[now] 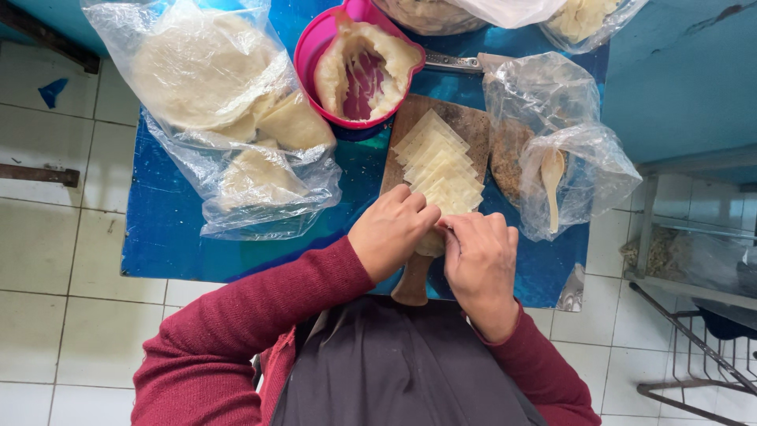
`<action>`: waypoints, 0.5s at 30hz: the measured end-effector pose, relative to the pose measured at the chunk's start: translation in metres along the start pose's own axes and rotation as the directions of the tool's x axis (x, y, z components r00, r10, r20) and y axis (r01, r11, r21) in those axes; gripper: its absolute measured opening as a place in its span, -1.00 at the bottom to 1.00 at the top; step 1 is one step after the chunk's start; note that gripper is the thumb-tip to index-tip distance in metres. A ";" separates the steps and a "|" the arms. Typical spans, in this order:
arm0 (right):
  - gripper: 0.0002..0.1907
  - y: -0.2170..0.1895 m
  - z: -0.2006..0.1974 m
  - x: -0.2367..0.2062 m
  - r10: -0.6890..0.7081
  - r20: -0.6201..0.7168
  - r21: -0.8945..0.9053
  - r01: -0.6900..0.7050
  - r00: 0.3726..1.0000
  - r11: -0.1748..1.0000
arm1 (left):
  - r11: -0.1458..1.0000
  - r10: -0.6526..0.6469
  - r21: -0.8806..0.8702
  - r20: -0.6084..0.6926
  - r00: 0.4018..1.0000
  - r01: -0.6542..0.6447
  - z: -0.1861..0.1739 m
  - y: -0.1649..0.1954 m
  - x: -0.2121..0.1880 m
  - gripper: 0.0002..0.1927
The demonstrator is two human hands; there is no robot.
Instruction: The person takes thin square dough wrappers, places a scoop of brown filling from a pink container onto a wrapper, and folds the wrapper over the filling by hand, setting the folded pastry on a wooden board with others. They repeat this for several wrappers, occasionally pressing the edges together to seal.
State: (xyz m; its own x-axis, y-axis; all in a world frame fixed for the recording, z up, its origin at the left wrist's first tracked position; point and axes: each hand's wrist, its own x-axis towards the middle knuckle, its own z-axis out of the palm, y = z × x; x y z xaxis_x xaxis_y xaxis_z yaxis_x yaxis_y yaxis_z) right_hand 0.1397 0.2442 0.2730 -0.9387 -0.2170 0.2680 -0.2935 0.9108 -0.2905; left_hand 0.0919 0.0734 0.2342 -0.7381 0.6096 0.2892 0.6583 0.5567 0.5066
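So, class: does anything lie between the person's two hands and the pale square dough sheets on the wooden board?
Nothing visible does. The left hand and right hand meet at the near end of the row of pale square dough sheets on the wooden board, fingertips touching it; what they pinch is hidden.

Pink bowl (315,47) of dough; bagged dough (213,79); wooden spoon (552,177) in bag; white floor tiles (47,268).
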 end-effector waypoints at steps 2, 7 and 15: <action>-0.84 0.000 0.000 0.001 -0.003 0.002 -0.028 0.003 1.000 1.000 | 1.000 0.018 0.022 -0.036 0.999 -0.017 0.000 0.000 0.001 -0.86; -0.84 0.000 0.002 0.000 -0.032 -0.070 -0.028 0.030 0.997 0.999 | 0.999 0.021 0.042 -0.066 0.998 -0.018 0.000 0.000 0.001 -0.89; -0.67 -0.003 0.004 -0.012 -0.138 -0.086 -0.225 0.116 0.987 0.967 | 0.999 -0.034 -0.016 -0.083 0.996 0.032 -0.007 0.001 0.000 -0.74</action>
State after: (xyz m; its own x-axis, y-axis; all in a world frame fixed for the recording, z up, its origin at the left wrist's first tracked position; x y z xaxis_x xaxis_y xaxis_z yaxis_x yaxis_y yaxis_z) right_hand 0.1510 0.2423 0.2675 -0.8701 -0.3095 0.3836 -0.3517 0.9351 -0.0433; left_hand 0.0912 0.0701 0.2404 -0.7696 0.5413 0.3387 0.6315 0.5669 0.5289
